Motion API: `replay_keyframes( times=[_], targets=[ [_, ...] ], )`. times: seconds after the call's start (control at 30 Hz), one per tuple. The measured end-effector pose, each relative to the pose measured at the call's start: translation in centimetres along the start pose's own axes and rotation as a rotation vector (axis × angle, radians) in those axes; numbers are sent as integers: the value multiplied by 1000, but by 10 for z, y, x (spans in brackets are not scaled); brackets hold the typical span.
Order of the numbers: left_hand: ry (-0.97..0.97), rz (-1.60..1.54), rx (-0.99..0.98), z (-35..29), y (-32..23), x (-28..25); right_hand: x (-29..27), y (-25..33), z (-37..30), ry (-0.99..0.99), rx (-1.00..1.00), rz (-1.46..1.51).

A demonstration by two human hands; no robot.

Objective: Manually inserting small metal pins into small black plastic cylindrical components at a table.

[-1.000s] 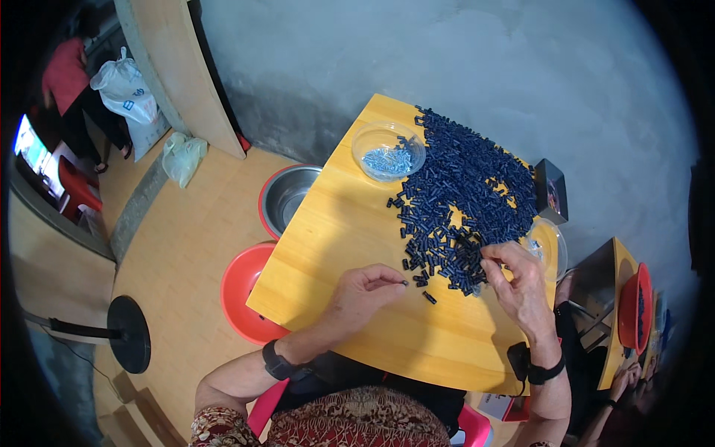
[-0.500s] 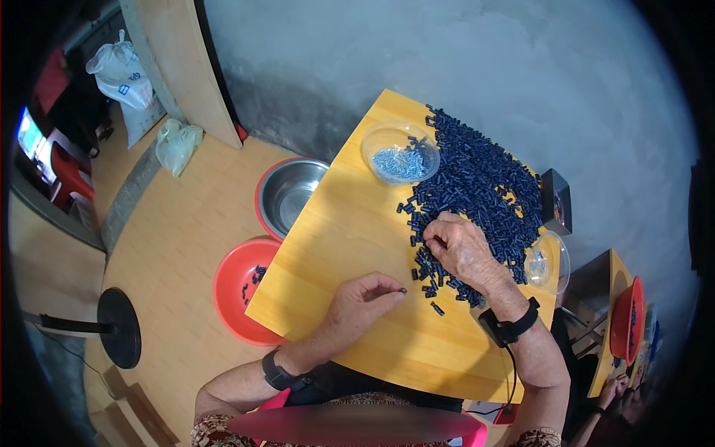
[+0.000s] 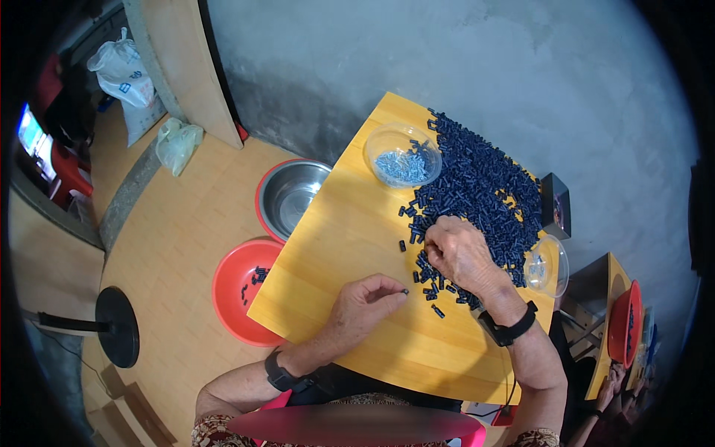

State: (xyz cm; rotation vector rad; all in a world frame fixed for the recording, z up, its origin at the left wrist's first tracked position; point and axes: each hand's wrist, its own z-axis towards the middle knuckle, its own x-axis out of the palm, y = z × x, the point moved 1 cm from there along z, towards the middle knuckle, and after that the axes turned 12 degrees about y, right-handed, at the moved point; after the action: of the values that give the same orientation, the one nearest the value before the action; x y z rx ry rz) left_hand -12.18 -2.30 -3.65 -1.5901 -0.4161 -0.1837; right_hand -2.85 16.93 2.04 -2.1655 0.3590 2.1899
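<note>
A broad heap of small black tube-shaped parts (image 3: 484,175) covers the right side of the yellow table (image 3: 335,246). My right hand (image 3: 458,253) is closed at the heap's near left edge, fingertips curled down among the parts; whatever they grip is hidden. Above the bare wood nearer me, my left hand (image 3: 369,305) pinches one small black part (image 3: 405,291) between thumb and forefinger. One loose black part (image 3: 402,246) lies just left of my right hand. At the far side, a clear round bowl (image 3: 383,175) holds small silvery pins and some black parts.
Left of the table stand a red basin (image 3: 223,298) with a few black parts and a steel bowl (image 3: 294,197) in a red rim. A second clear tub (image 3: 558,257) and a dark box (image 3: 556,205) sit at the right edge. Another person's hands (image 3: 612,384) show at far right.
A loose black part now lies left of my right hand, away from the heap. My right hand has shifted slightly; my left hand keeps its pinch almost in place.
</note>
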Motion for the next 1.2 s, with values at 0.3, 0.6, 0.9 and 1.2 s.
replay_keyframes(
  times=[0.3,0.6,0.9,1.2],
  targets=[
    [-147,-65,70,19,-20,11,-26,43,-71,-147,87,570],
    [-90,-151,23,53,-26,9,-30,45,-132,-239,166,585],
    [55,111,39,44,-22,105,-44,54,-172,-490,207,548],
    [78,78,47,21,-12,120,-33,65,-171,-486,204,416]
  ],
)
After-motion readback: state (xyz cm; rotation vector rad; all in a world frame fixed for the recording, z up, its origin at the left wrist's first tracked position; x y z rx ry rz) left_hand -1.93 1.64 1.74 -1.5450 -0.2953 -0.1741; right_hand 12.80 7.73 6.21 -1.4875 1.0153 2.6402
